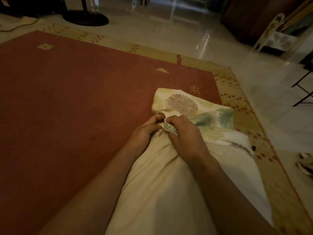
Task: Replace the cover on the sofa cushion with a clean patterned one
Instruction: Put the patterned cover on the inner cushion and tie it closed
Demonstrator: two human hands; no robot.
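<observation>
A plain cream cushion [162, 192] lies lengthwise on the red rug, its near end toward me. Over its far end sits a patterned cover [194, 107] with brown and green leaf prints, bunched up around the cushion's tip. My left hand [145, 131] pinches the cover's edge and the cushion fabric at the left side of the opening. Beside it, touching, my right hand [184, 134] is closed on a fold of the cover's hem. The cushion's far corners are hidden inside the cover.
The red rug [67, 107] with a beige patterned border [237, 102] spreads to the left and ahead. Glossy tile floor [262, 85] lies beyond. A dark fan base [86, 18] stands at the back left, clear chair legs [264, 38] and dark furniture at the back right, slippers [304, 163] at the right.
</observation>
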